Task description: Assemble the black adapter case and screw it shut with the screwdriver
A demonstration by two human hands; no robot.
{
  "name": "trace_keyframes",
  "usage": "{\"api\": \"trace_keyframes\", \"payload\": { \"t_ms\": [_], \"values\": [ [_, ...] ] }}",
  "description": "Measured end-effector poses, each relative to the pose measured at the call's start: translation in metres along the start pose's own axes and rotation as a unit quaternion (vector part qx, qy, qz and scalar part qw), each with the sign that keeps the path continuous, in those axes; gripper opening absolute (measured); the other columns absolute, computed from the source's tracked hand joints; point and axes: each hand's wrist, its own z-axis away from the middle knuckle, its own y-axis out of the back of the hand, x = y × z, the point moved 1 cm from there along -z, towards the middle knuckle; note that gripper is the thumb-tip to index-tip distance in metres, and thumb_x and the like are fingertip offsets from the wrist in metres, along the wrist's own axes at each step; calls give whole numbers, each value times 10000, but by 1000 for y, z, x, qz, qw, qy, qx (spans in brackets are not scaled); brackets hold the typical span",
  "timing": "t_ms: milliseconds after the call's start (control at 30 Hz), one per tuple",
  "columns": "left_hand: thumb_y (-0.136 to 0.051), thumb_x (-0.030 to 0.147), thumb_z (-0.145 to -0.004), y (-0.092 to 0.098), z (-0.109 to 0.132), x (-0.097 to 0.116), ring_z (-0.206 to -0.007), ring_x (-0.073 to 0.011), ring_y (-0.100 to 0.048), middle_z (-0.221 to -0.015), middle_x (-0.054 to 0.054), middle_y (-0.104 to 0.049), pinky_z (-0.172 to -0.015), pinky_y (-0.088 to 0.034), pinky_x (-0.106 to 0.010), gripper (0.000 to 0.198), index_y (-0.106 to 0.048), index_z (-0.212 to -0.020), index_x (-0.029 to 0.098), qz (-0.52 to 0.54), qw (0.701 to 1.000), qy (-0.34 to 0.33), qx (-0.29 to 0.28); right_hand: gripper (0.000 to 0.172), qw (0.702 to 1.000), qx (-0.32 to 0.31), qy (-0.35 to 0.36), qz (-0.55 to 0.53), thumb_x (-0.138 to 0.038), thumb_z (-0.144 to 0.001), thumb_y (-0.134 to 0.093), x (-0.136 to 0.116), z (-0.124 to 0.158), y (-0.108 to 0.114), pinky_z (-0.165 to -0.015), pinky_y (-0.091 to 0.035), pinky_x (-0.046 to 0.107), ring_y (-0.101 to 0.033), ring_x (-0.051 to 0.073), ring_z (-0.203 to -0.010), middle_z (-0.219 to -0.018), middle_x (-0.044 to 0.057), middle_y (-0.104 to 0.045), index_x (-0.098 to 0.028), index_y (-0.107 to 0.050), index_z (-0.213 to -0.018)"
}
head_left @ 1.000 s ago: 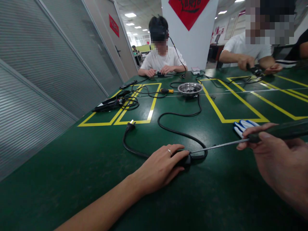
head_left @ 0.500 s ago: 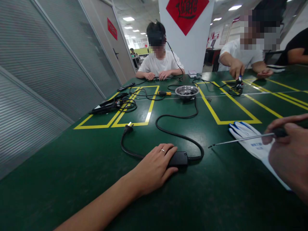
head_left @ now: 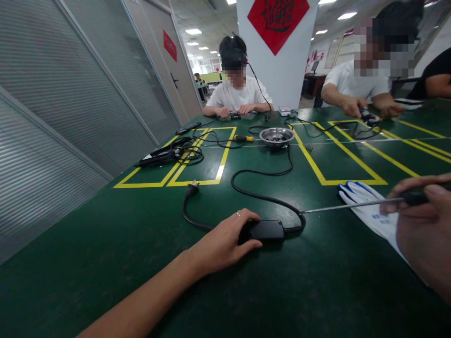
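Head view, screwdriver (head_left: 359,205), box (head_left: 267,230) (in left grip (head_left: 225,241))

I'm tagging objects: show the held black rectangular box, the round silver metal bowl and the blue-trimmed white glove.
Black rectangular box (head_left: 267,230): head view, top face.
Round silver metal bowl (head_left: 272,143): head view, front wall.
Blue-trimmed white glove (head_left: 382,218): head view, blue printing.

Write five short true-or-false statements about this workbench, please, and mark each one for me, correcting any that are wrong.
1. The left hand touches the black box. True.
2. The right hand is empty. False: it holds a dark-handled screwdriver.
3. The plug is in a socket. False: the plug lies loose on the green table.
4. A yellow-and-black screwdriver lies beside the metal bowl. True.
5. The white glove lies in the bowl. False: the white glove is near the right hand.
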Motion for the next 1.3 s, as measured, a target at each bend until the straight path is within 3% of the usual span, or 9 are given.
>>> {"api": "trace_keyframes", "payload": {
  "t_ms": [167, 300, 400, 1300],
  "values": [
    [-680, 266, -806, 1, 0, 0, -1016, -231, -551, -1199, -86, -535, -911, -464, -391, 505, -428, -1240, 207, 20, 999, -25, 21, 64, 994, -47, -92, -32, -163, -692, -621, 5, 27, -12, -482, -548, 277, -605, 154, -716, -750, -1, -611, -215, -622, -729],
    [-407, 153, -947, 8, 0, -2, -1065, -192, -534, -1175, -70, -544, -962, -437, -367, 207, -486, -1131, 203, 53, 995, -32, 73, 89, 985, -89, -146, -28, -221, -721, -660, 17, 51, -12, -505, -595, 300, -626, 182, -781, -846, 22, -642, -206, -640, -807],
    [-333, 133, -974, 8, -1, -6, -1068, -173, -527, -1136, -62, -549, -976, -426, -344, 206, -511, -1057, 195, 69, 993, -40, 92, 143, 980, -102, -172, -14, -226, -723, -667, 19, 63, -13, -528, -614, 325, -635, 200, -796, -888, 39, -655, -202, -637, -861],
    [-344, 142, -976, 9, 0, -1, -1033, -176, -535, -1118, -59, -542, -940, -437, -347, 229, -569, -986, 182, 53, 994, -68, 70, 109, 981, -106, -162, -4, -228, -735, -647, 22, 60, -12, -571, -615, 304, -652, 170, -712, -879, 27, -655, -209, -642, -842]
  ]
}}
